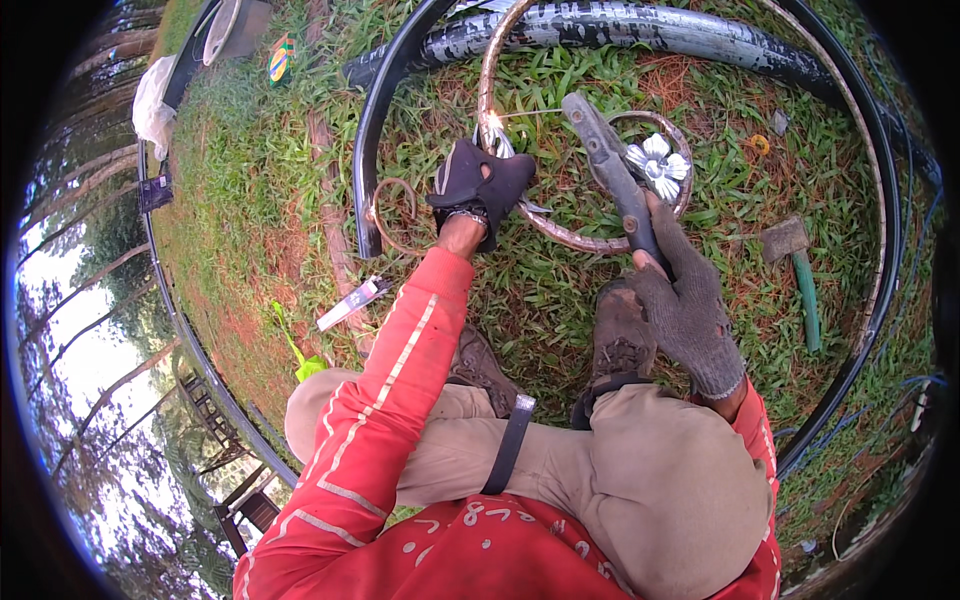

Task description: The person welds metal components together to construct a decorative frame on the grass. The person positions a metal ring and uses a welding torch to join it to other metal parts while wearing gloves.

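Note:
My left hand (484,190), in a dark glove, is closed around a curled metal scroll (590,243) that stands over the grass. Silver leaf-like tips (497,137) show beside the glove; the rest of that piece is hidden by my fingers. My right hand (690,300), in a grey knitted glove, grips a worn dark welding electrode holder (600,150). From its jaw end a thin electrode rod (530,113) points left toward the scroll just above my left hand. Behind the holder, a silver metal flower (657,165) sits inside the scroll's inner curl.
A thick pipe with peeling paint (600,27) lies across the far side. A dark curved frame (368,190) rings the work area. On the right lies a hammer with a green handle (806,300). A pale packet (352,303) lies left; a bucket (240,30) stands far left.

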Tool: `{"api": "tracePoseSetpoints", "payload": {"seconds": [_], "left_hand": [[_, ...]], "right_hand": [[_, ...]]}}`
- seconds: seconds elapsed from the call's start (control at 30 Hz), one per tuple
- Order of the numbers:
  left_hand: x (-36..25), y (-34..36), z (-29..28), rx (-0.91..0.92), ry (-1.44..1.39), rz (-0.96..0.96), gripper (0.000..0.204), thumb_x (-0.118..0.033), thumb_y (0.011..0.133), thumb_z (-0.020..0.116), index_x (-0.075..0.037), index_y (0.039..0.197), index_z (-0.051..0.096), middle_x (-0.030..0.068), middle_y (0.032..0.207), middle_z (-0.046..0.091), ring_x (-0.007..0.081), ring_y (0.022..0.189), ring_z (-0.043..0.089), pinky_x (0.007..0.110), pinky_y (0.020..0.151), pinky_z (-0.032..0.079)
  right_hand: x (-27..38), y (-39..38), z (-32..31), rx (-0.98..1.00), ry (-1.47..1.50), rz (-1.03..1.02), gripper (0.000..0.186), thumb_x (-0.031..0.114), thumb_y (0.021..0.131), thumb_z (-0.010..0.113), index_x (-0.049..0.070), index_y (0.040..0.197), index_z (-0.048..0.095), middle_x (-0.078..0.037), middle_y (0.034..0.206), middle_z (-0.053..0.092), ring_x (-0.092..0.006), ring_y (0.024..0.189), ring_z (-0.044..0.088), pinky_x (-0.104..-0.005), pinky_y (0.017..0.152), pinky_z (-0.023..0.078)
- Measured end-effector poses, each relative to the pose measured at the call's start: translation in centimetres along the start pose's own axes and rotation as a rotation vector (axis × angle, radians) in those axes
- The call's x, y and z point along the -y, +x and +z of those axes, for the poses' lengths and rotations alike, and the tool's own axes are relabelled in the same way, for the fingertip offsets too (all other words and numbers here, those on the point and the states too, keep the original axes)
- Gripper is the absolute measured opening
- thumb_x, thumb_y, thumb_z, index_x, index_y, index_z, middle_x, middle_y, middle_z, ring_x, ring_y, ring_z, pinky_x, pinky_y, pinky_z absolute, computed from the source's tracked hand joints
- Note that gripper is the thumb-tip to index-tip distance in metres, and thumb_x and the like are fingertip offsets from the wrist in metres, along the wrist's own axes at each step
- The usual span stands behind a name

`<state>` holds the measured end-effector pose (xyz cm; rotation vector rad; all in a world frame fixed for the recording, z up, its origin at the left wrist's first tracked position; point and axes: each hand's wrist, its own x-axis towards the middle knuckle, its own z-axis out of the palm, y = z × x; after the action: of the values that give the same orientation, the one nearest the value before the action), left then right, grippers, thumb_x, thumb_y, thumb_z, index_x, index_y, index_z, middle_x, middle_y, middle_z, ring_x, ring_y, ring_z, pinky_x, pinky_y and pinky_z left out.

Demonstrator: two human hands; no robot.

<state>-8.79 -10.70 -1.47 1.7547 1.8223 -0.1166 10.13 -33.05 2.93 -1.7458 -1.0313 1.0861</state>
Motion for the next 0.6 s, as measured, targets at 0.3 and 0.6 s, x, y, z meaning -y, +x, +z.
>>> {"api": "tracePoseSetpoints", "payload": {"seconds": [0.3,0.6], "left_hand": [[1.9,1.6,1.8,-0.040,0.068,0.093,0.051,-0.044,0.076,0.078,0.006,0.079,0.071,0.0215,0.071,0.070,0.0338,0.061,0.066,0.049,0.063,0.055],[7.4,3.6,6.1,-0.062,0.156,0.441,0.036,-0.033,0.104,0.067,-0.004,0.124,0.073,0.0137,0.119,0.079,0.0254,0.104,0.074,0.041,0.094,0.056]], "right_hand": [[-0.2,0.0,-0.2,0.039,-0.009,0.049,0.065,0.019,0.108,0.067,0.002,0.167,0.047,-0.030,0.156,0.062,-0.0417,0.144,0.064,-0.0451,0.118,0.050],[-0.7,-0.3,-0.2,-0.030,0.043,0.001,0.063,0.010,0.108,0.066,-0.003,0.166,0.046,-0.028,0.156,0.063,-0.0383,0.141,0.067,-0.0415,0.113,0.053]]}}
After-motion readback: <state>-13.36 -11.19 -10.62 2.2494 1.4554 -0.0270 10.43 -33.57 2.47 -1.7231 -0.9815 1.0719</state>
